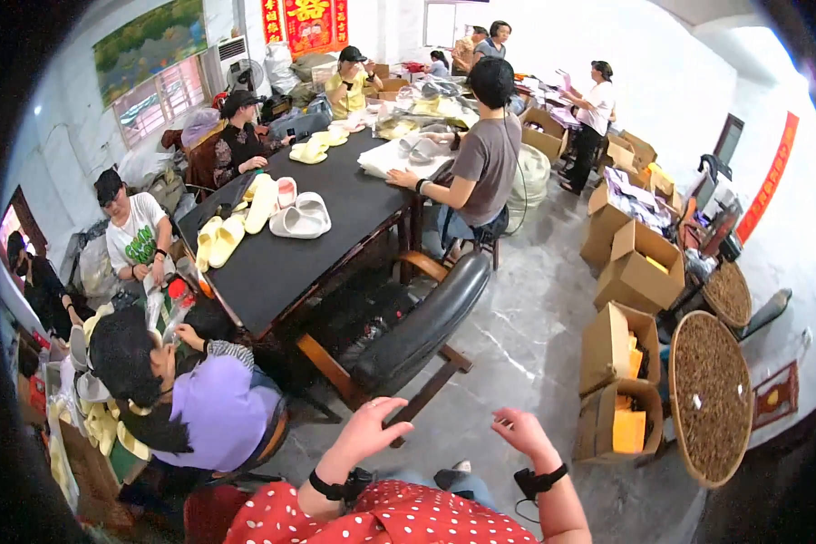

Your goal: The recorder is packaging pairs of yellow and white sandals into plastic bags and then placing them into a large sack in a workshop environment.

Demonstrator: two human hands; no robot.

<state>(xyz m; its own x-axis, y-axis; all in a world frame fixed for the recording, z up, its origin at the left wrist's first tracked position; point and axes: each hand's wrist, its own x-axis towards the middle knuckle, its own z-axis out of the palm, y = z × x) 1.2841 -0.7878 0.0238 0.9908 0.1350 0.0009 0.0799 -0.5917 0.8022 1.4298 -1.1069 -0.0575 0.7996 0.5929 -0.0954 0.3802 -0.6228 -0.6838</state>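
Observation:
My left hand (370,432) is raised in front of me with its fingers loosely stretched out and nothing in them. It is nearest to the black padded armchair (426,326) with wooden arms. My right hand (522,432) hangs in the air to the right, over the grey floor, its fingers slightly bent and apart, also holding nothing. Each wrist wears a black band. Beyond the chair stands a long dark table (286,263). On it lie grey slippers (301,218), yellow slippers (219,241) and a pink slipper (286,192).
A person in purple (222,412) sits close at left; another in a grey shirt (490,150) works at the table's right side. Several open cardboard boxes (644,267) line the right. A round woven tray (712,399) of brown pieces leans beside them. More people sit around the table.

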